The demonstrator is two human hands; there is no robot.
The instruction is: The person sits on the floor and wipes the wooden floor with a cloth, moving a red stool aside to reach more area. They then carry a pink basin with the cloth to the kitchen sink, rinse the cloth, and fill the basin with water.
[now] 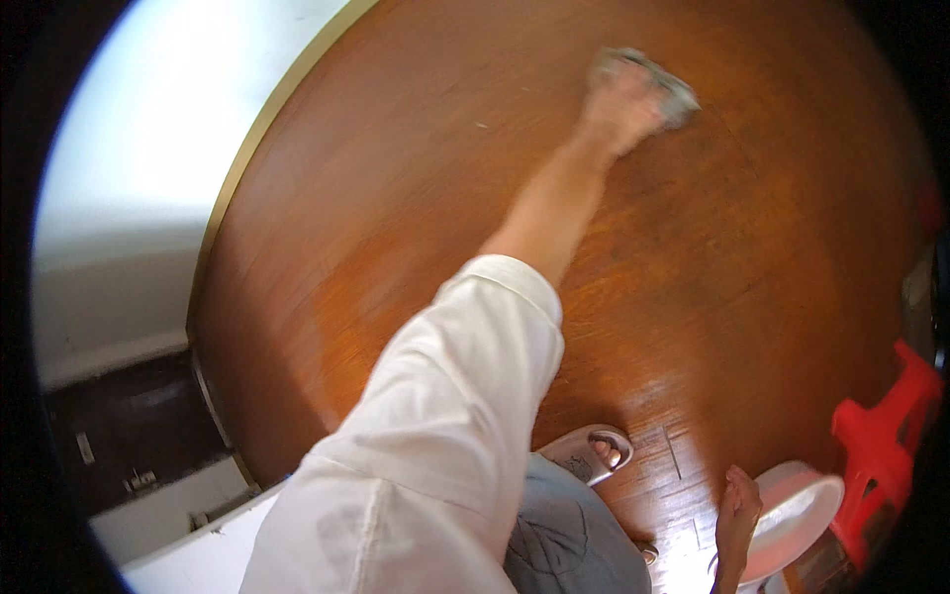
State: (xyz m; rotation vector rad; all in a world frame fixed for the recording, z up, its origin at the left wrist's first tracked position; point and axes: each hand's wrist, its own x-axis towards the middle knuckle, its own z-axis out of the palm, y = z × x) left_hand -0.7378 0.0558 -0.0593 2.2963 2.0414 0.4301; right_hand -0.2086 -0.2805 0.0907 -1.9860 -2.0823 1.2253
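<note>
My left hand [627, 100] reaches far out, its arm in a white rolled sleeve [453, 379]. It presses a greyish cloth [679, 100] against a brown wood-grain surface that looks like the floor [415, 200]. Motion blurs both hand and cloth. Down at the lower right, my right hand [736, 496] is beside a pink and white plastic basin [805, 505], overlapping its near side. Its fingers look loosely curled, and whether they touch the basin cannot be made out.
A red plastic stool or chair [876, 445] stands at the right, close to the basin. My foot in a sandal [582, 451] is on the floor below my arm. Pale edging [249, 152] borders a bright white surface [148, 141] at the left, above a dark panel [141, 423].
</note>
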